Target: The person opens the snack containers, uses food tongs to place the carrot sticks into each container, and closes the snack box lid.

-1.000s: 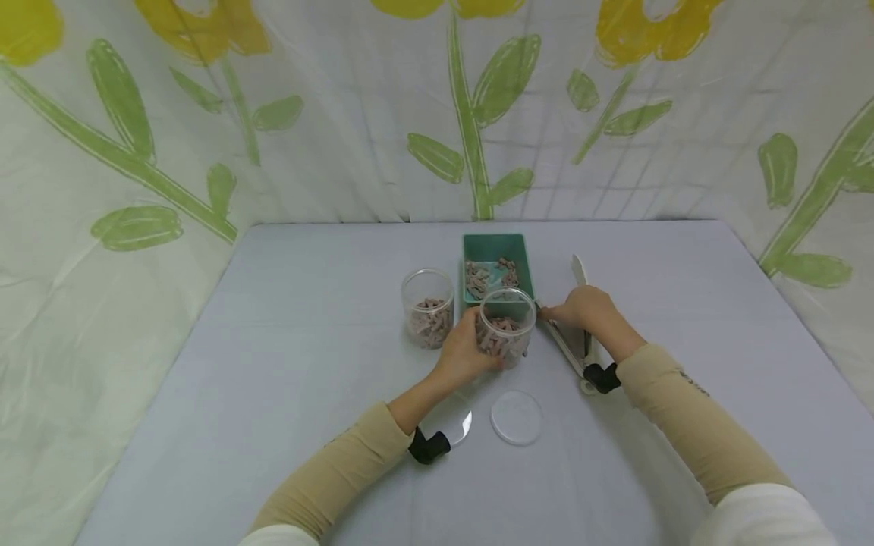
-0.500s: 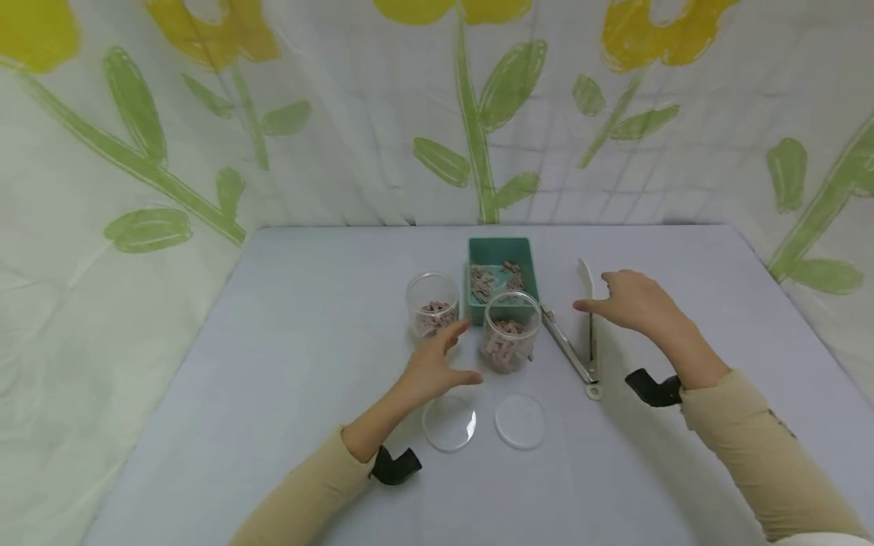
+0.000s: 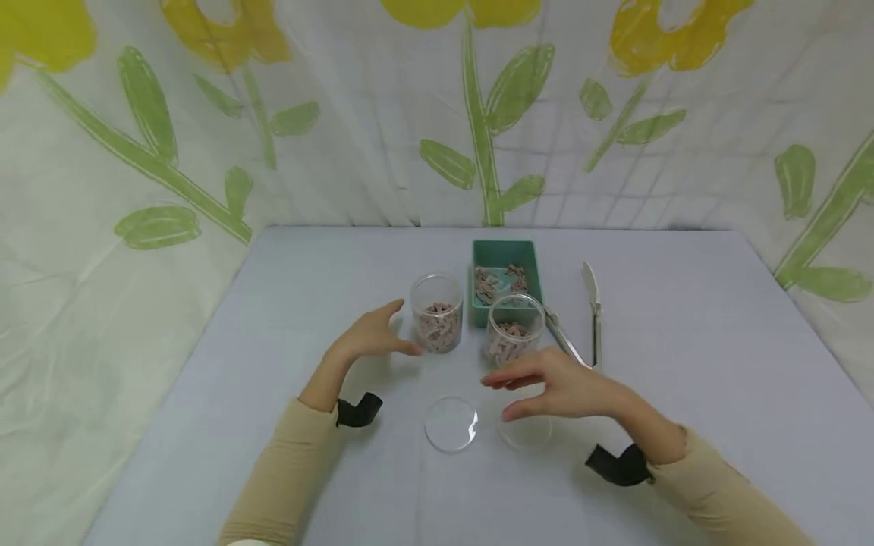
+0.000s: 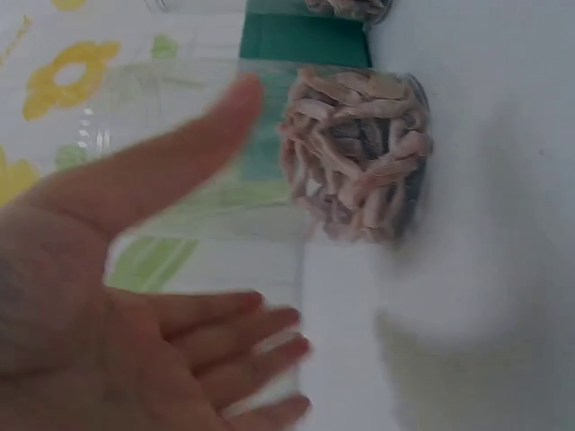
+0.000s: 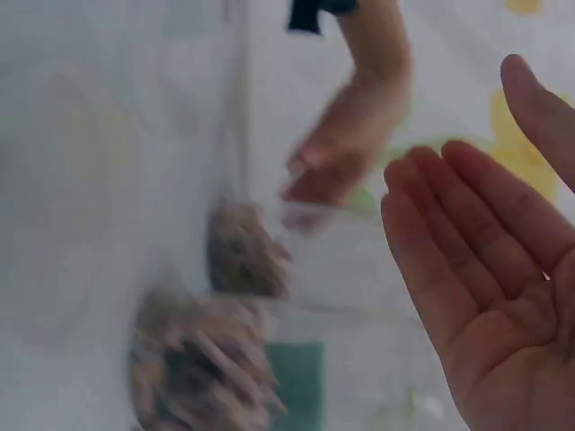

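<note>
A clear jar (image 3: 438, 327) partly filled with pinkish-brown strips stands upright at the left. My left hand (image 3: 369, 332) is beside it with thumb and fingers spread, holding nothing; the left wrist view shows the strips (image 4: 359, 157) through the jar wall. A second clear jar (image 3: 512, 337) of the same strips stands to the right, its lower part overlapped by my right hand (image 3: 563, 387). That hand is empty, its fingers extended over a clear round lid (image 3: 527, 440) that it partly hides. Another clear lid (image 3: 451, 425) lies flat to the left of it.
Behind the jars sits a green rectangular tray (image 3: 505, 249) with more strips inside. Metal tongs (image 3: 596, 334) lie spread apart on the table at the right, their hinge end hidden by my right hand. A flower-printed curtain (image 3: 355, 152) hangs behind the table.
My left hand has let go of the right jar and moved left to the other jar. My right hand has left the tongs on the table and come back left over the right lid.
</note>
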Motion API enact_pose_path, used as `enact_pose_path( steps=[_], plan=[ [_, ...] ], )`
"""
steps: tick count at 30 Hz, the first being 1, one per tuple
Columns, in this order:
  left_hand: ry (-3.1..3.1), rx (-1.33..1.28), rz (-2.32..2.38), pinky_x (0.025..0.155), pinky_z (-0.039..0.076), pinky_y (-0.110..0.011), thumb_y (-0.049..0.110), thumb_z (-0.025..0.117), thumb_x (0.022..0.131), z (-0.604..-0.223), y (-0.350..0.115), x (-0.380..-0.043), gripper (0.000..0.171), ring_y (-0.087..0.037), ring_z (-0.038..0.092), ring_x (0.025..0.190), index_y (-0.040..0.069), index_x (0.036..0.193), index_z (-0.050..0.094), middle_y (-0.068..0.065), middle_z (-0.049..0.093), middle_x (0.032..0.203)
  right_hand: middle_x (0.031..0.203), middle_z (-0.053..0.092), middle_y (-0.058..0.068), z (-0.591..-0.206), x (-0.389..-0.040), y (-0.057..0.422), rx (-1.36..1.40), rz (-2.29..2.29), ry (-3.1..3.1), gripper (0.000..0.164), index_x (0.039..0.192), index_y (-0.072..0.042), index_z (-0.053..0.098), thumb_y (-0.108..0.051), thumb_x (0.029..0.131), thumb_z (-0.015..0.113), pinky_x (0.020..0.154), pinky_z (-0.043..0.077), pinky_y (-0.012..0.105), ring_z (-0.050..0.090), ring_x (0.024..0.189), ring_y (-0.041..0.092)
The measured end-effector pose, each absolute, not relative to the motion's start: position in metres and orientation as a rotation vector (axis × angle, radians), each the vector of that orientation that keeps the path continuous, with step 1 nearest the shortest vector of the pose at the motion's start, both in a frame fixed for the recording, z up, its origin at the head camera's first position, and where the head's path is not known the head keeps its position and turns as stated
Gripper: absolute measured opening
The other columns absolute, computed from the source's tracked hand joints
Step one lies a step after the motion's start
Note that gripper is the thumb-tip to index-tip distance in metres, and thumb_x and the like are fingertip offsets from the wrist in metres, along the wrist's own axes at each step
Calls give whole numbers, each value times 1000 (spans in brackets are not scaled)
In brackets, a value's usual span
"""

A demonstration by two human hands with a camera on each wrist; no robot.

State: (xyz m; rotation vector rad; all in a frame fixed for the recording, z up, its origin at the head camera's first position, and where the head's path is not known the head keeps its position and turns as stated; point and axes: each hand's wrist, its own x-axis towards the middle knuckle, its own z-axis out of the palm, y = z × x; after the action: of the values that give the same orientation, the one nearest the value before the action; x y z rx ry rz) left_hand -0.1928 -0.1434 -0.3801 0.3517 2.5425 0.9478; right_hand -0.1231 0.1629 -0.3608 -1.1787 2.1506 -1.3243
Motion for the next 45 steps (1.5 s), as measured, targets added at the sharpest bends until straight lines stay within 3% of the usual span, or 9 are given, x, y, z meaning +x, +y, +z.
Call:
enact_pose_path(
  steps=[2, 5, 10, 19, 24, 31, 35, 39, 45],
  plan=[
    [2432, 431, 1193, 113, 21, -58, 19, 80, 80, -390, -144, -203, 94, -42, 21, 142, -3, 151, 23, -23, 25, 155, 130, 61, 14, -379, -123, 141, -1135, -1182, 2196, 58, 131, 5, 57, -24, 85, 77, 95, 50, 36, 59, 117, 23],
    [2277, 512, 1439, 115, 16, -54, 11, 81, 78, -404, -141, -212, 97, -38, 15, 145, 0, 153, 21, -19, 20, 158, 142, 51, 14, -398, -124, 116, -1085, -1014, 2284, 75, 139, 3, 49, -30, 80, 80, 104, 42, 40, 49, 129, 28],
    [2179, 522, 1608, 117, 16, -47, 3, 81, 77, -414, -132, -214, 96, -35, 18, 145, 0, 153, 22, -18, 21, 158, 148, 40, 20, -412, -120, 91, -1070, -786, 2369, 94, 143, 8, 41, -31, 70, 87, 111, 31, 44, 37, 137, 32],
    [2165, 444, 1730, 115, 23, -48, -3, 79, 76, -417, -124, -214, 84, -36, 32, 139, -1, 147, 35, -17, 34, 153, 141, 51, 16, -413, -114, 84, -1142, -678, 2418, 87, 137, 5, 50, -25, 66, 90, 107, 38, 35, 47, 131, 28],
    [2189, 430, 1759, 113, 25, -50, -2, 80, 76, -415, -134, -208, 80, -35, 32, 139, 0, 146, 40, -13, 38, 152, 142, 50, 13, -381, -125, 113, -1161, -1065, 2218, 86, 140, 4, 48, -23, 68, 89, 104, 42, 37, 47, 130, 25],
    [2112, 717, 1645, 112, 26, -51, -4, 83, 70, -399, -143, -194, 81, -36, 38, 136, -6, 141, 45, -22, 43, 146, 148, 40, 21, -327, -143, 157, -1213, -1435, 2027, 87, 144, 5, 40, -9, 72, 86, 106, 38, 30, 37, 136, 13],
    [2024, 820, 1463, 108, 33, -52, 2, 87, 68, -385, -132, -182, 82, -38, 44, 132, -4, 140, 48, -21, 46, 144, 147, 42, 22, -316, -156, 160, -1215, -1402, 2130, 86, 143, 7, 41, -8, 71, 86, 103, 42, 36, 39, 136, 21],
    [1909, 829, 1391, 102, 43, -42, 2, 86, 68, -376, -119, -172, 73, -36, 52, 124, -6, 133, 54, -21, 55, 135, 145, 44, 20, -319, -166, 155, -1186, -1290, 2164, 85, 142, 6, 44, -11, 70, 87, 103, 41, 46, 40, 135, 31],
    [1811, 791, 1404, 96, 47, -32, -2, 85, 67, -371, -109, -166, 66, -26, 62, 113, -7, 127, 58, -11, 68, 118, 148, 42, 18, -322, -169, 152, -1188, -1163, 2108, 87, 143, 4, 43, -17, 72, 87, 105, 37, 52, 38, 136, 32]
  ],
)
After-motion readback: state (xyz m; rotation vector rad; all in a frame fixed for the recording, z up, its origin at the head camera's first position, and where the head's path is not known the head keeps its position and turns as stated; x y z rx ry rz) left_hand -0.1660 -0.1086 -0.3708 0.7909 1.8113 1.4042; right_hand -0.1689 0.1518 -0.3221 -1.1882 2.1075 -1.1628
